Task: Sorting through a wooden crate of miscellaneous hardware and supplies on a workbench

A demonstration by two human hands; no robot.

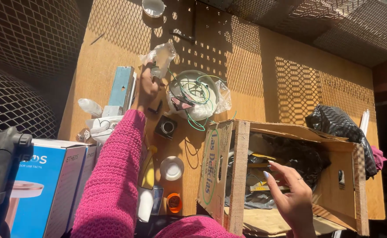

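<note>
In the upper middle of the frame the left hand (147, 88) is closed around a small clear plastic bag (160, 56), lifted a little above the wooden table (264, 75), just beside the white round lamp with green wires (193, 94). The right hand (292, 194) hovers with fingers spread and empty over the wooden crate (290, 176) at the lower right. I think the thin bag could slip, or the pink sleeve (114, 176) could catch the loose wires and knock the small lids below it.
</note>
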